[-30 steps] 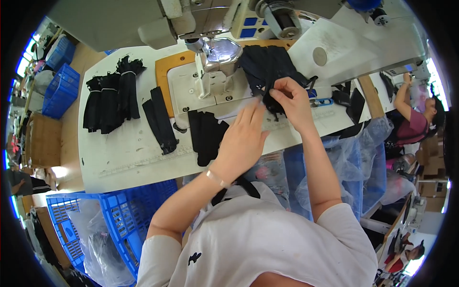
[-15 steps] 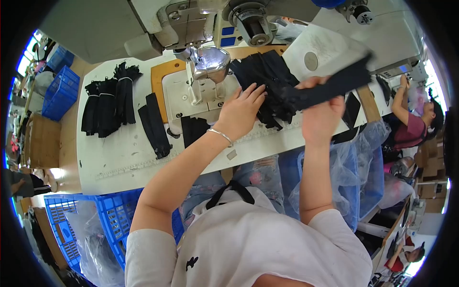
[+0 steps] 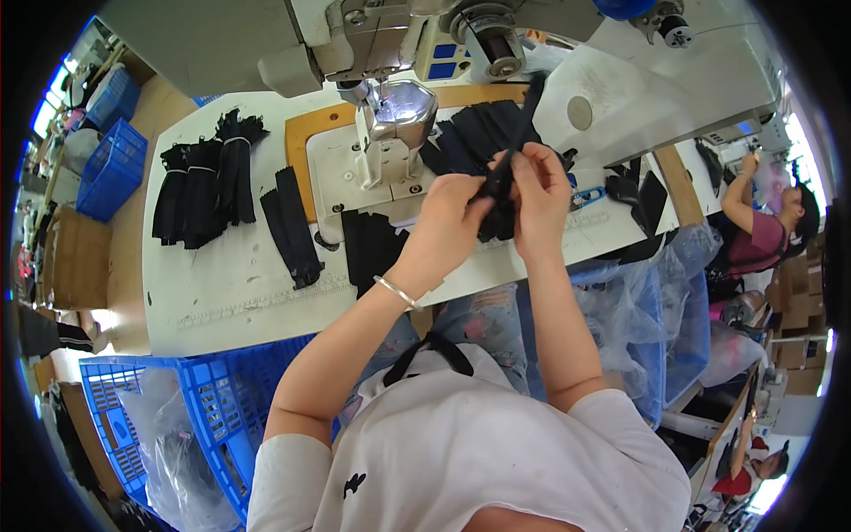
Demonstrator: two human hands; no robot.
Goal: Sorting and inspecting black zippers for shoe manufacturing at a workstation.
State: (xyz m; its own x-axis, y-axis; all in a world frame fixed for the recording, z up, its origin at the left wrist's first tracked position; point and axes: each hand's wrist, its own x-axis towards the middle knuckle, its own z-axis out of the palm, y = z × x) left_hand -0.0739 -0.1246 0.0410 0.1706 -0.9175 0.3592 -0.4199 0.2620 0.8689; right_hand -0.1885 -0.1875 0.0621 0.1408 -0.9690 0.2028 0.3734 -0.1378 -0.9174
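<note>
A dark zipper strip (image 3: 523, 120) stands edge-on above the table, pinched at its lower end by both hands. My left hand (image 3: 448, 222), with a silver bangle at the wrist, closes its thumb and fingers on it. From the other side my right hand (image 3: 541, 195) grips the same strip with curled fingers. Behind the hands a pile of black zippers (image 3: 483, 124) lies partly hidden. More black zippers (image 3: 368, 244) lie beside my left wrist, and a loose pair (image 3: 291, 229) rests further left. The metal sewing machine head (image 3: 399, 115) stands just beyond my left hand.
Tied zipper bundles (image 3: 204, 186) lie on the white table (image 3: 213, 284) at left. A small blue tool (image 3: 587, 197) and a black object (image 3: 651, 199) are at right. Blue crates (image 3: 208, 417) flank my legs; plastic film fills the right one. A co-worker (image 3: 753, 222) sits at right.
The strip has come in from the right and turned from lying sideways to upright. My left hand has left the pile and taken hold of it beside my right hand.
</note>
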